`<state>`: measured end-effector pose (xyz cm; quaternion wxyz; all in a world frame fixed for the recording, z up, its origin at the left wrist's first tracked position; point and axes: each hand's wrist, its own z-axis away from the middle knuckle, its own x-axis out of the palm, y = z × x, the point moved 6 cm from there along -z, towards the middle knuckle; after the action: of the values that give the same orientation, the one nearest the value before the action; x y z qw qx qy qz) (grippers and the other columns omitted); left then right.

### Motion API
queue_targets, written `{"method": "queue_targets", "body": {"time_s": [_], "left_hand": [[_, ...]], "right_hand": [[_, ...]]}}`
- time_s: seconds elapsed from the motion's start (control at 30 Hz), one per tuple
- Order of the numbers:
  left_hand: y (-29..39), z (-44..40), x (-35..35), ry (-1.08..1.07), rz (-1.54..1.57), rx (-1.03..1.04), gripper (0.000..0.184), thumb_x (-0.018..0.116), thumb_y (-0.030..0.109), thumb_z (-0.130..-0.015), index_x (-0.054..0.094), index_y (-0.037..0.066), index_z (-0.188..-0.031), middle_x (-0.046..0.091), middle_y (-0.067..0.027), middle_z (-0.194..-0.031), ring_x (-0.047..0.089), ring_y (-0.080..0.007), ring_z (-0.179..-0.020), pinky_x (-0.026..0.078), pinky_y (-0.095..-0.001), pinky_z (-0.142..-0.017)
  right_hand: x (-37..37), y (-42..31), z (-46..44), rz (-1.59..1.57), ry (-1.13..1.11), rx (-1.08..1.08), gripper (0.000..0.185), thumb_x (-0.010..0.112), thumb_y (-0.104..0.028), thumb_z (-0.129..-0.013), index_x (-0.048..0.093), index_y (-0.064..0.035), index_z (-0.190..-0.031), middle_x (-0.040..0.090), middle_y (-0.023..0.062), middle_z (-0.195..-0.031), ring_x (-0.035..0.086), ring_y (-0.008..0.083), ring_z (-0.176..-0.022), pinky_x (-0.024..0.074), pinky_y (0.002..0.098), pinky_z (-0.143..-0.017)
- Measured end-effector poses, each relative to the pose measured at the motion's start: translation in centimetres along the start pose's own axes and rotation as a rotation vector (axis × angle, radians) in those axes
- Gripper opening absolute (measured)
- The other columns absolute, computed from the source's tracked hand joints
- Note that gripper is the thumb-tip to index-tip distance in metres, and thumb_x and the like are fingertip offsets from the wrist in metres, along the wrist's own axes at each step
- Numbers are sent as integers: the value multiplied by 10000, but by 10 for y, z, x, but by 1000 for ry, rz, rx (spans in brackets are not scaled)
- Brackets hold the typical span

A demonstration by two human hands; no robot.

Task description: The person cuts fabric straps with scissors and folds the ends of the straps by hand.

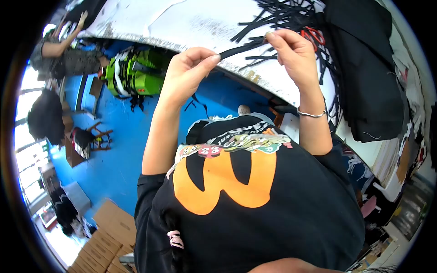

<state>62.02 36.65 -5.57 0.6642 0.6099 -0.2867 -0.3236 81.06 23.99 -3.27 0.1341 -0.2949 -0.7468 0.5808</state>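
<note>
Black and narrow, a strip [242, 48] runs between the left hand [191, 68] and the right hand [295, 57], over the bench [193, 28] near its edge. Thumb and fingers of each pinch it, the right beside a pile of strips [296, 19].

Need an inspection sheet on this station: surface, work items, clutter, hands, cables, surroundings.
Surface: white table, dark marks, scuffed edge.
Job's things: black strip spanning both hands; loose strips heaped on the table.
Clutter: red loops, possibly scissor handles, among the strips; black cloth to the right.
Hands: left hand and right hand each pinch the black strip.
Cables: nothing seen.
Surroundings: blue floor, cartons, another person upper left.
</note>
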Motion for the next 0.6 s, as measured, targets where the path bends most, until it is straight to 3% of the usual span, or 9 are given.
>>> {"method": "queue_targets", "body": {"time_s": [0.03, 0.07, 0.13, 0.2, 0.23, 0.27, 0.47, 0.6], "left_hand": [[0, -8, 7, -7, -2, -35, 155, 674, 160, -846, 668, 12, -892, 575, 40, -692, 460, -26, -628, 347, -184, -558], [-2, -15, 12, 14, -49, -53, 147, 662, 159, -853, 662, 15, -877, 548, 48, -667, 444, -26, -609, 326, -188, -539], [-7, -29, 23, -8, -69, -65, 142, 667, 154, -853, 663, 14, -881, 538, 52, -659, 435, -21, -598, 319, -179, -532], [-10, -40, 38, -24, -65, -83, 139, 676, 147, -852, 663, 13, -890, 529, 60, -654, 423, -13, -591, 310, -170, -525], [-12, -46, 45, -23, -102, -29, 135, 653, 144, -877, 650, 14, -915, 495, 73, -614, 358, -2, -502, 234, -170, -454], [-14, -49, 53, -39, -64, -59, 132, 665, 140, -865, 658, 15, -904, 512, 71, -638, 386, -5, -547, 267, -169, -489], [1, -53, 92, -1, -174, -77, 101, 654, 118, -858, 660, 18, -859, 563, 68, -708, 466, -21, -658, 372, -179, -579], [5, -64, 99, 30, -86, -72, 68, 663, 74, -844, 659, 7, -856, 561, 55, -706, 465, -21, -639, 366, -186, -561]], "right_hand": [[-14, -3, -4, 168, 40, -74, 191, 685, -148, -854, 680, -25, -1000, 656, 9, -856, 495, 35, -646, 387, 180, -549], [-30, -28, -6, 391, 80, -189, 265, 692, -104, -825, 656, -44, -1081, 635, 18, -1002, 534, 59, -757, 422, 190, -631], [-60, -83, -4, 221, 94, -392, 444, 764, -115, -733, 605, -37, -1140, 602, 51, -1054, 559, 105, -830, 465, 215, -661], [-85, -134, 4, 9, 52, -618, 430, 755, -103, -738, 602, -32, -1133, 602, 55, -1048, 559, 107, -829, 465, 216, -665], [-94, -153, 7, -38, 48, -728, 423, 750, -98, -740, 601, -29, -1130, 602, 56, -1045, 559, 107, -828, 465, 216, -667], [-105, -167, 9, -61, 54, -819, 416, 745, -92, -742, 600, -27, -1127, 602, 58, -1043, 559, 108, -827, 464, 217, -669], [-180, -208, 0, -40, 146, -1084, 375, 715, -59, -755, 591, -11, -1106, 601, 70, -1025, 559, 114, -822, 463, 220, -683], [-224, -221, -4, -35, 201, -1199, 348, 695, -37, -764, 586, -1, -1093, 601, 77, -1014, 558, 118, -819, 462, 221, -691]]}}
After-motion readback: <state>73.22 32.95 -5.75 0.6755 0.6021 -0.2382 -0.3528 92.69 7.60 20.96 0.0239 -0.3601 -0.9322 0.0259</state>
